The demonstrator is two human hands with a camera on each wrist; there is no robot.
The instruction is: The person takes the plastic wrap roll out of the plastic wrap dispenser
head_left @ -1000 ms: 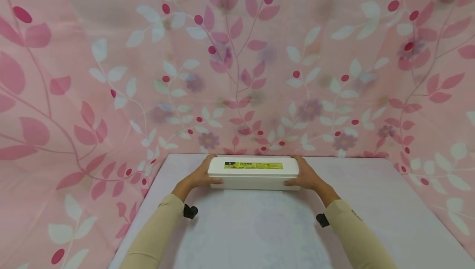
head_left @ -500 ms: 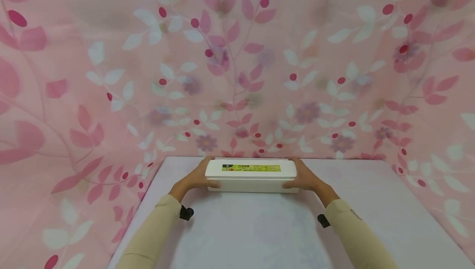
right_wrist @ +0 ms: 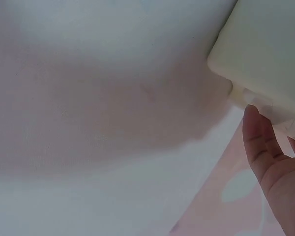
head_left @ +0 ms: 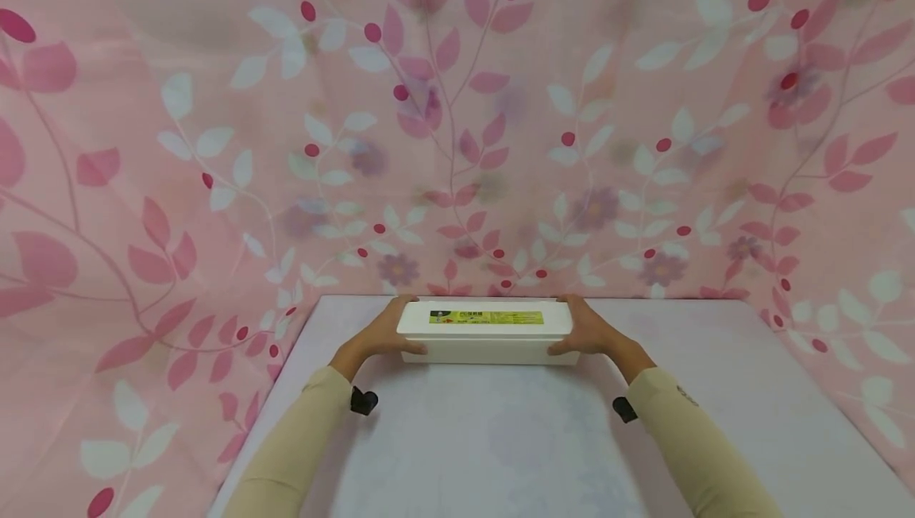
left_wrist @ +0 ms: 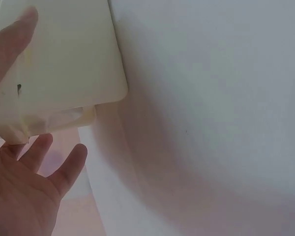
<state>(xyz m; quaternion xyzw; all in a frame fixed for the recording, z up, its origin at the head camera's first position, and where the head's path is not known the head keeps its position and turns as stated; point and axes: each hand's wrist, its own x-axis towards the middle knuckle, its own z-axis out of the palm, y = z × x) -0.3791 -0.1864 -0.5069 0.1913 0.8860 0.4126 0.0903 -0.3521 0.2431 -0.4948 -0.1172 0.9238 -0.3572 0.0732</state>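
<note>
A long white plastic box [head_left: 493, 349] with a lid lies crosswise near the far edge of the table. On top of the lid is a yellow-green printed label [head_left: 487, 318]. My left hand [head_left: 384, 333] holds its left end, thumb along the front face and fingers reaching round to the back. At the other end my right hand [head_left: 590, 330] grips it the same way. The left wrist view shows the box's end wall [left_wrist: 64, 54] between thumb and fingers. In the right wrist view, fingertips [right_wrist: 252, 112] are at the box's lower back edge, with most of the thumb out of frame.
The table [head_left: 486, 438] has a pale cloth cover and ends just behind the box. A pink floral curtain [head_left: 457, 121] hangs close behind it and along both sides. Each wrist carries a small black camera mount, at the left [head_left: 364, 401] and right [head_left: 624, 409].
The head view has shifted slightly. Both hands keep the same hold on the box, and its place on the table looks unchanged.
</note>
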